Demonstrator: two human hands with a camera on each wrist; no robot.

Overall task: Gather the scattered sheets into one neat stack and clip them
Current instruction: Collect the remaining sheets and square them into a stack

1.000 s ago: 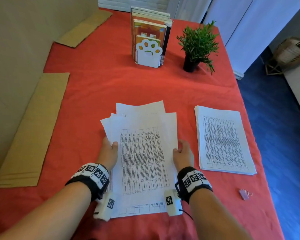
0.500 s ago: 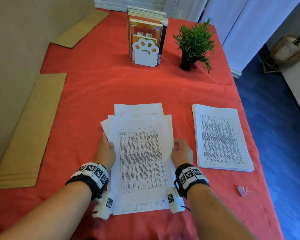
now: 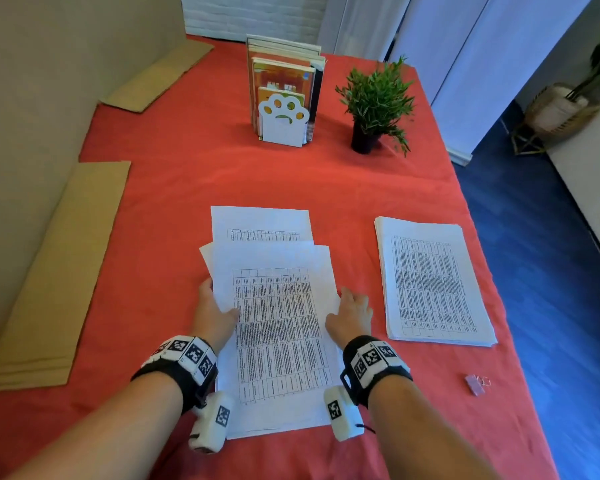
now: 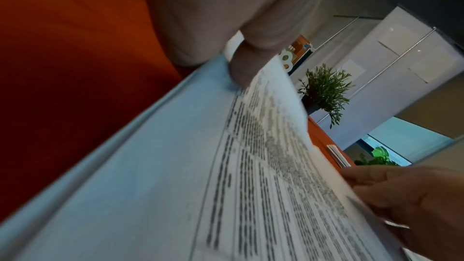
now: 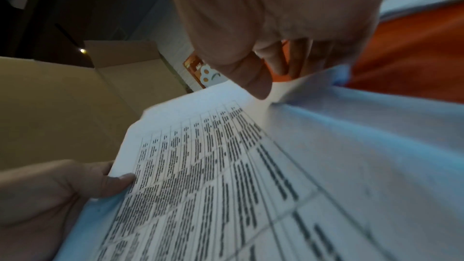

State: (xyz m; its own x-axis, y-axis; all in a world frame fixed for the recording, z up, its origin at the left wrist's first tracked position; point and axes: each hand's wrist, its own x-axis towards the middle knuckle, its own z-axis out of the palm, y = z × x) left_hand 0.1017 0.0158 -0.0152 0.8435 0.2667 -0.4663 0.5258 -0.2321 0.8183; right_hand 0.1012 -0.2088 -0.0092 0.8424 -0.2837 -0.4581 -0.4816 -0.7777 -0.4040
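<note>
The loose sheets point(image 3: 274, 327) lie fanned at the near middle of the red desk point(image 3: 174, 188). The left hand point(image 3: 212, 313) pinches their left edge, thumb on top. The right hand point(image 3: 352, 315) grips the right edge; the binder clip point(image 3: 476, 384) lies apart at the right

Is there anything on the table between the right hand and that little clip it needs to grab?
Nothing visible. The binder clip lies alone on the red tablecloth, nearer than the neat stack. The right hand is still holding the loose sheets.
</note>
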